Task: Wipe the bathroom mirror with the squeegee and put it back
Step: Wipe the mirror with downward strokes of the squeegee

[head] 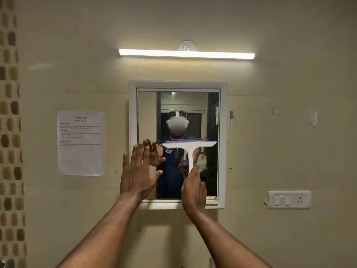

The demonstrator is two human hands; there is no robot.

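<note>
The bathroom mirror (212, 117) hangs on the wall in a white frame (223, 144). My right hand (194, 188) grips the handle of a white squeegee (190, 146) with a purple-edged blade. The blade lies level against the glass at about mid-height, on the right half. My left hand (138, 172) is flat with fingers spread, resting on the mirror's left frame edge and the glass beside it. Both hands and a person in a dark shirt are reflected in the glass.
A lit tube light (186, 54) runs above the mirror. A printed paper sheet (80, 143) is taped to the wall on the left. A switch and socket plate (289, 199) sits at lower right. Brown mosaic tiles (10, 132) line the far left edge.
</note>
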